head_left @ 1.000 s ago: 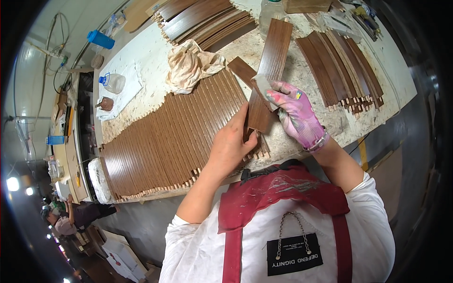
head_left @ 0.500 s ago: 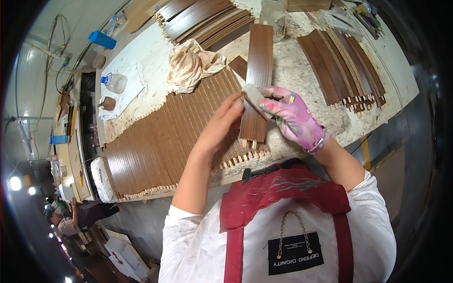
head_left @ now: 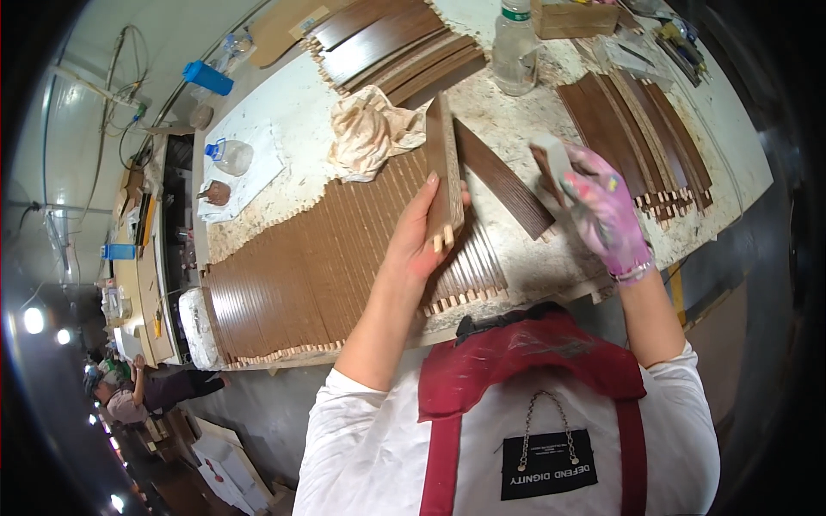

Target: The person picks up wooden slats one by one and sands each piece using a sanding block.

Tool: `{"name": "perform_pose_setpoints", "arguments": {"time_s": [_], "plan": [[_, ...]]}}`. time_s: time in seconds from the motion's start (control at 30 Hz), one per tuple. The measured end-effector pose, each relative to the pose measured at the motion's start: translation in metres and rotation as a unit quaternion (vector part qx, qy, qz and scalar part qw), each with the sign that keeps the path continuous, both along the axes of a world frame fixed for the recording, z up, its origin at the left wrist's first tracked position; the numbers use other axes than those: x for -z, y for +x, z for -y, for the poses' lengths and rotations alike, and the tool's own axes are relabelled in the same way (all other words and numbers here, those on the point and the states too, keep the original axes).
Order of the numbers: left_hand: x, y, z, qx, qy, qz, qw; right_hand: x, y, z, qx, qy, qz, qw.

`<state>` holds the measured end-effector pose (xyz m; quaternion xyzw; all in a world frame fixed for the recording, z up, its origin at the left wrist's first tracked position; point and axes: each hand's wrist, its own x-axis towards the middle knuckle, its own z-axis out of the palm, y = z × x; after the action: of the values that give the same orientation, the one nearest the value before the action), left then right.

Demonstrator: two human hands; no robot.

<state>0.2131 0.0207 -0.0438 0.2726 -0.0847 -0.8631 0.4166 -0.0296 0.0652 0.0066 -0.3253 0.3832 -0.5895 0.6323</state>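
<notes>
My bare left hand (head_left: pixel 411 234) grips a brown wooden slat (head_left: pixel 440 172), turned partly on its edge, with pale dowel pegs at its near end. My right hand (head_left: pixel 605 215), in a stained pink glove, is closed on a small whitish pad (head_left: pixel 555 158) with a brown side; its exact kind is unclear. That hand is apart from the slat, to its right. Between the hands, a dark grooved slat (head_left: pixel 506 179) lies slanted on the worktable. Below and left of my left hand spreads a long row of slats (head_left: pixel 292 258), pegs along the near edge.
A crumpled stained cloth (head_left: pixel 366 133) lies on the row's far side. Slat stacks stand at the back (head_left: pixel 387 43) and right (head_left: pixel 641 129). A clear bottle (head_left: pixel 514 56) is behind. At left are a jug (head_left: pixel 232 156) and a brush-like tool (head_left: pixel 214 193). Another person (head_left: pixel 129 400) is far left.
The held slat has gone from face up to tilted on edge, shifting left. My right hand has moved right with the pad, off the slat. The grooved slat shows more fully.
</notes>
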Motion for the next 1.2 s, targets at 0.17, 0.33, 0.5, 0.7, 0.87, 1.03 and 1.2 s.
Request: {"name": "perform_pose_setpoints", "arguments": {"time_s": [0.17, 0.33, 0.5, 0.7, 0.87, 1.03, 1.2], "plan": [[-0.013, -0.007, 0.001, -0.039, 0.113, -0.210, 0.970, -0.009, 0.013, -0.014, -0.003, -0.290, -0.434, 0.853], [-0.035, -0.026, -0.015, -0.098, 0.082, -0.139, 0.982, -0.033, 0.030, -0.009, -0.022, -0.408, -0.565, 0.717], [-0.050, -0.035, -0.026, -0.112, 0.099, -0.038, 0.988, -0.028, 0.041, 0.001, 0.008, -0.485, -0.575, 0.659], [-0.048, -0.035, -0.032, -0.110, 0.115, -0.081, 0.984, -0.028, 0.048, 0.003, 0.055, -0.521, -0.564, 0.638], [-0.055, -0.036, -0.027, -0.119, 0.116, -0.189, 0.968, -0.025, 0.049, -0.005, 0.055, -0.530, -0.559, 0.635], [-0.052, -0.037, -0.015, -0.099, 0.067, -0.190, 0.974, -0.028, 0.045, -0.012, 0.045, -0.531, -0.576, 0.620], [-0.028, -0.028, -0.008, -0.080, -0.040, 0.015, 0.996, -0.026, 0.016, -0.027, -0.068, -0.270, -0.388, 0.878]]}}
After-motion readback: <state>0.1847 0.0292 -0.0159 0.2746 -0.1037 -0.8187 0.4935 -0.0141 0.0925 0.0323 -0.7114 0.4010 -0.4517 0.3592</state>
